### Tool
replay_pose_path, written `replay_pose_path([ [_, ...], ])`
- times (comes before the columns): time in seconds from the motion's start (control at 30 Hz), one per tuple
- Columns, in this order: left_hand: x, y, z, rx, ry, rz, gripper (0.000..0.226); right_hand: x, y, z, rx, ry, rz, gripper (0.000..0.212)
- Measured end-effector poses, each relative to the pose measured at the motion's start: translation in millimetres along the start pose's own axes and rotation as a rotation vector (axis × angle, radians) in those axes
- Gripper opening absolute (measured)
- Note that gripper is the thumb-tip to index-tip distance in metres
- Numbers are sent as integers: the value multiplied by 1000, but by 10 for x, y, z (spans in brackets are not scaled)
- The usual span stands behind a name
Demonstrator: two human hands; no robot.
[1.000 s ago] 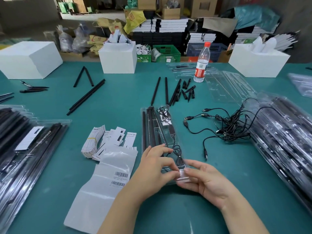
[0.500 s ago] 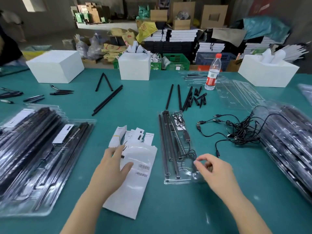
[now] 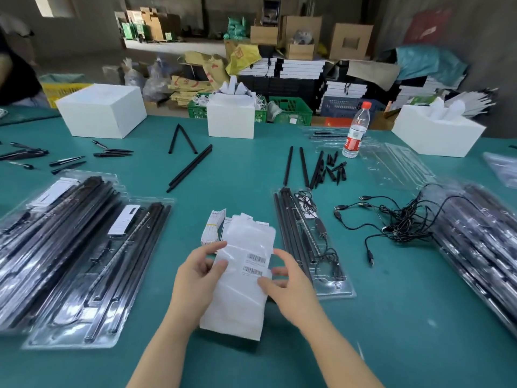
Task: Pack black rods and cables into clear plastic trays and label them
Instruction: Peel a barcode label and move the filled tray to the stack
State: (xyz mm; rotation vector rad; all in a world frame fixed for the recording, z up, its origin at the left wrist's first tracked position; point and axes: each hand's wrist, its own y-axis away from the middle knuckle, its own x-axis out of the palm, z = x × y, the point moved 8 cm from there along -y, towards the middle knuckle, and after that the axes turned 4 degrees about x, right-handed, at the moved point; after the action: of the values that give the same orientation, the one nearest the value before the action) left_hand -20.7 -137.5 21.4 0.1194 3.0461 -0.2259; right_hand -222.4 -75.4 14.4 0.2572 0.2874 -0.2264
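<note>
We see two bare forearms coming in from the bottom edge, no sleeves in view up to the frame's limit. Left hand (image 3: 197, 271) and right hand (image 3: 289, 285) are both ungloved. We note no rings, watch or wristbands on either. Fingernails look short and unpainted.

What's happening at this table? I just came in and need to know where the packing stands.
A person is working the white label sheet: the left hand holds its left edge, the right hand fingers its right edge beside the barcode stickers. A filled clear tray of rods and cable lies just right, seemingly unlabelled. Loose cables wait further right.
</note>
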Motion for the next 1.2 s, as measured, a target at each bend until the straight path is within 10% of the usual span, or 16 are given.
replay_pose_path([
  [0.13,-55,2,-85,113,-124,-11,41,153,32,-53,42,-443,44,49],
  [0.37,376,198,-462,655,-802,132,30,266,7,-190,-33,-453,-19,40],
  [1.2,551,99,-194,268,-717,338,13,329,61,-157,-226,-169,-9,55],
])
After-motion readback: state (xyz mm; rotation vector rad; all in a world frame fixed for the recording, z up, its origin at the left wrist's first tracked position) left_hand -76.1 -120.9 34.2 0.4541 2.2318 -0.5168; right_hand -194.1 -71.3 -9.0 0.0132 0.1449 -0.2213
